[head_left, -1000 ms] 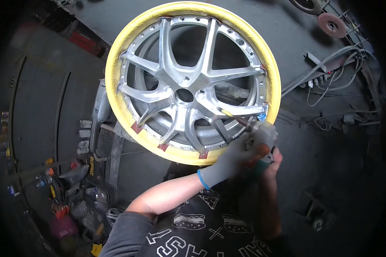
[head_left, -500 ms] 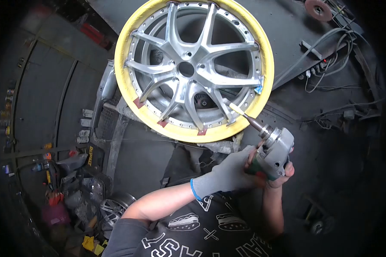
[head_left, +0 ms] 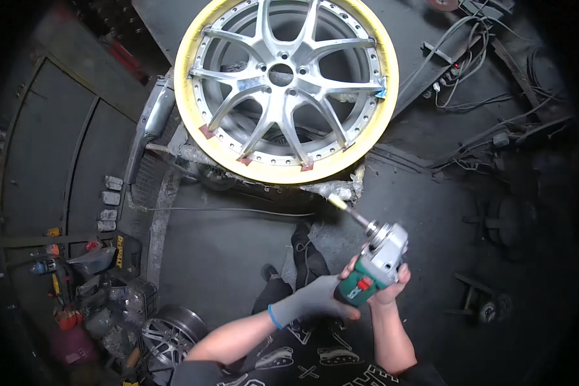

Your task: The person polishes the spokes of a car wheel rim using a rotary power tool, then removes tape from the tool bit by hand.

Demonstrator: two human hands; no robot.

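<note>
My left hand, in a grey glove with a blue cuff, wraps the rear of a green angle grinder with a red switch. My bare right hand grips the tool's other side near its silver head. From the head a shaft with a slim pale tip points up and left. That tip is apart from the alloy wheel, in front of its lower right rim. Yellow tape covers the wheel's outer lip, and a blue scrap sticks to one spoke end.
The wheel lies on a wrapped stand at a grey bench. Cables hang at the right. A second wheel, tools and cans stand at the left. A cord crosses below the stand.
Both hands have drawn the angle grinder back toward my body and left. Its tip has left the wheel's spoke area and now points from below the rim. The view has shifted.
</note>
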